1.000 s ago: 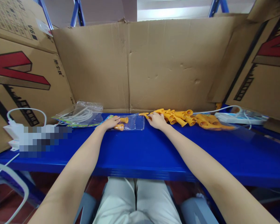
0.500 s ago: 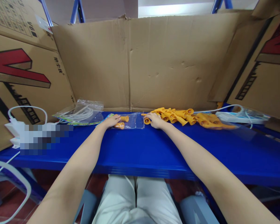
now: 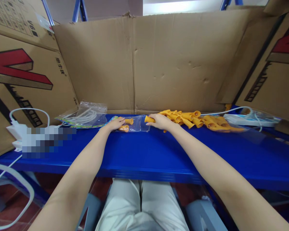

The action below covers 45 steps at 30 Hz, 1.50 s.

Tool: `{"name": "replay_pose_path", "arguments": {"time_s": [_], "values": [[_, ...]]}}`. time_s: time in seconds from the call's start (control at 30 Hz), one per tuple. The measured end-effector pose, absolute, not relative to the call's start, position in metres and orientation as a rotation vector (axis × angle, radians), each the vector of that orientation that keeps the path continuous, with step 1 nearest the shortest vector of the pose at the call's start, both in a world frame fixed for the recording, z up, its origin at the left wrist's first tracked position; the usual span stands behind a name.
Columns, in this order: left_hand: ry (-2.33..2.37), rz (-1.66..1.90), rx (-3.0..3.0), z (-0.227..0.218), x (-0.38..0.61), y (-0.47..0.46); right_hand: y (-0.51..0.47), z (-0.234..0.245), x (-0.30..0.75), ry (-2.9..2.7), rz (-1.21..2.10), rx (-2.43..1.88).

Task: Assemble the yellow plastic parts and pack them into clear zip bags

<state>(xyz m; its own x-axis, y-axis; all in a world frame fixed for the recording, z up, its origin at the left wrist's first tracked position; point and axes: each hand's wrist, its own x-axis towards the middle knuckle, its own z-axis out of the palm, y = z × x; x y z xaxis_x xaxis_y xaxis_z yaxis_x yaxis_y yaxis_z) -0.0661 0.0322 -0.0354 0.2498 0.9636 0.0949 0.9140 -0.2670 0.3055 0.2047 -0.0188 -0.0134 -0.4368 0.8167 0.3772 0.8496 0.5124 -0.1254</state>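
My left hand (image 3: 117,123) is closed over the left part of a clear plastic bag (image 3: 139,123) lying on the blue shelf. Two orange horn-shaped plastic pieces (image 3: 124,128) show in the bag, flared ends poking out to the right from under my fingers. Just past the bag's right end, my right hand (image 3: 160,121) grips another orange horn-shaped piece (image 3: 149,119), its flared end facing left; my palm hides most of it. Beside that hand lies a pile of loose orange horn-shaped pieces (image 3: 188,118).
Right of the pile rests a clear bag of orange pieces (image 3: 218,124), then a white power strip (image 3: 251,120). A bagged white cable (image 3: 86,115) and white plugs (image 3: 16,133) are on the left. Cardboard (image 3: 178,64) walls the back and both sides of the blue shelf (image 3: 144,154).
My right hand has picked up an orange horn-shaped piece beside the pile and turned its flared end toward the bag. My left hand has stayed on the bag.
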Motion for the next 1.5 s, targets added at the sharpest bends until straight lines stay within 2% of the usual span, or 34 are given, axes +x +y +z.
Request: {"name": "replay_pose_path", "arguments": {"time_s": [0.4,0.53,0.73,1.33,1.5], "values": [[1.768,0.331,2.36,-0.031,-0.058,0.023,-0.018,-0.013,0.2,-2.408,0.026,-1.508],[1.77,0.455,2.373,-0.031,-0.058,0.022,-0.021,-0.005,0.205,-2.409,-0.068,-1.689],[1.724,0.65,2.384,-0.036,-0.061,0.027,-0.022,-0.006,0.206,-2.503,-0.005,-1.823],[1.579,0.654,2.295,-0.032,-0.053,0.02,-0.037,-0.013,0.18,-2.213,-0.336,-1.812],[1.556,0.64,2.29,-0.032,-0.049,0.017,-0.034,-0.019,0.177,-2.223,-0.312,-1.766]]}}
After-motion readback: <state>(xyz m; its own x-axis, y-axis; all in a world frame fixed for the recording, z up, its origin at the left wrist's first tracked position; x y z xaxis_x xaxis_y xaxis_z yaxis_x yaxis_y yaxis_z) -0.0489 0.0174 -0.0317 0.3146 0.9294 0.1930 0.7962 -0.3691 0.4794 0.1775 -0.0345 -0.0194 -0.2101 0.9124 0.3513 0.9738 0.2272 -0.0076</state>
